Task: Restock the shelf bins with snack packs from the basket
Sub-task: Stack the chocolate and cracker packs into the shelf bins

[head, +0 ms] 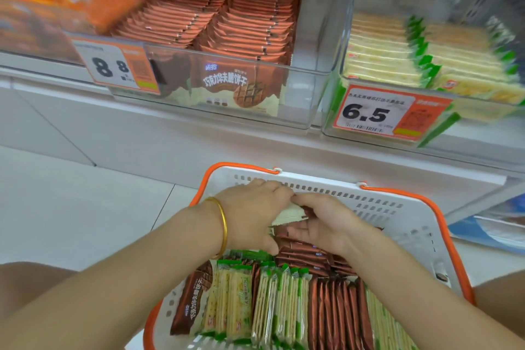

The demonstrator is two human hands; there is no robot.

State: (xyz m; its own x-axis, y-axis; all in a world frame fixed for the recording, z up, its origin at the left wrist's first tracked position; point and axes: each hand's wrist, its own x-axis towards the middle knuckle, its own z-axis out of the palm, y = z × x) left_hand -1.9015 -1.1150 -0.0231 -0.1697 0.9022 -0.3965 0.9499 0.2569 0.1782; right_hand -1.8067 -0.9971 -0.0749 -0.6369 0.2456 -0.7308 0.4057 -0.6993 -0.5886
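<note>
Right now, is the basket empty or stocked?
Stocked. Green packs and brown packs stand in rows in the basket; the left hand and right hand grip brown packs at its far end.

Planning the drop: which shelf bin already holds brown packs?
The clear bin with the 8.8 tag, holding brown packs; the 6.5 bin holds green-edged crackers.

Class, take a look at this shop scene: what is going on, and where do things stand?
A person has both hands in a white basket. The left hand, wearing a gold bangle, and the right hand grip a bunch of brown snack packs at its far end. Green cracker packs stand nearer. Nothing is lifted out yet. Above, the 8.8 bin and the 6.5 bin already hold stock.
</note>
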